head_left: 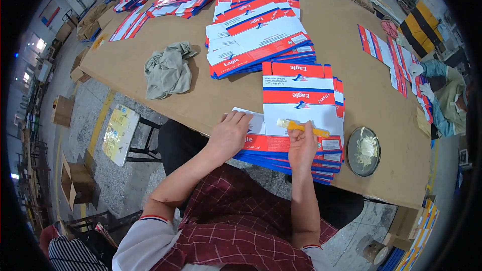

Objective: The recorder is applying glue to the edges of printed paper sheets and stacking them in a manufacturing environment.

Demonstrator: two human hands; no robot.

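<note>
Brush [296, 126]: your right hand [303, 146] grasps its yellow handle, bristles over the top carton [299, 98]; thin, even strokes should serve best.
Left hand [232, 135]: fingers rest on the flap [257, 126] beside it; whether pinching, cannot tell. Steady it lightly.
Bowl [356, 163]: paste [368, 146] sits right of the stack [326, 176]; wiping off excess likely avoids smears.

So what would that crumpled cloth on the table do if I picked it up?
The cloth would probably flop, since it lies in soft folds. It's likely light, because those folds look thin. Pushed, its loose heap might bunch up rather than roll.
</note>
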